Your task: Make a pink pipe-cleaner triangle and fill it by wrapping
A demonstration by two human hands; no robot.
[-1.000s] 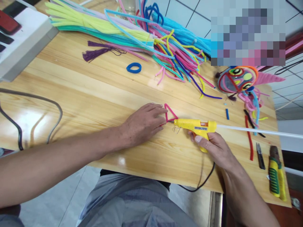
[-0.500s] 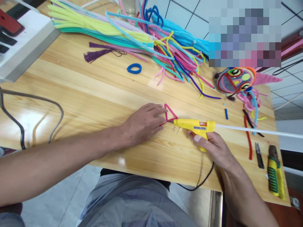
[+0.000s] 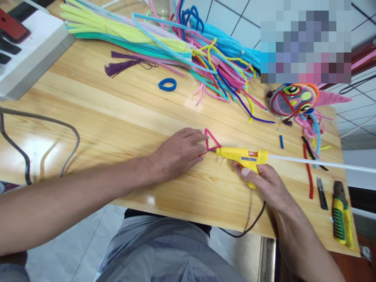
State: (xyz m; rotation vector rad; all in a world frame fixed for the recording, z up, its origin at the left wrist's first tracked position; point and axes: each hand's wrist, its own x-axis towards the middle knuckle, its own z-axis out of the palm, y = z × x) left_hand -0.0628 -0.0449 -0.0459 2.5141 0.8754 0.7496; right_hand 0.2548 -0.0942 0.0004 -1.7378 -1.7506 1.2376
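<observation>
My right hand [image 3: 272, 184] is wrapped around the handle of a yellow glue gun [image 3: 239, 154], with a long clear glue stick [image 3: 311, 161] running out of its back. The gun's nozzle points left and meets the lower edge of a small pink pipe-cleaner triangle [image 3: 213, 137]. My left hand [image 3: 183, 150] lies low over the table, its fingertips closed on the triangle's left side and partly hiding it. A bit of red shows under the left fingers; what it belongs to is hidden.
Pipe-cleaner bundles [image 3: 129, 35] lie along the back, near a purple tassel [image 3: 120, 64] and a blue ring [image 3: 167, 84]. On the right are a decorated fish-like figure [image 3: 293, 100], a small cutter [image 3: 322, 194] and pliers [image 3: 340, 213]. Grey cable [image 3: 58, 121] loops at left.
Almost nothing differs; the view has shifted very slightly. Both hands, the glue gun and the pink triangle keep their places.
</observation>
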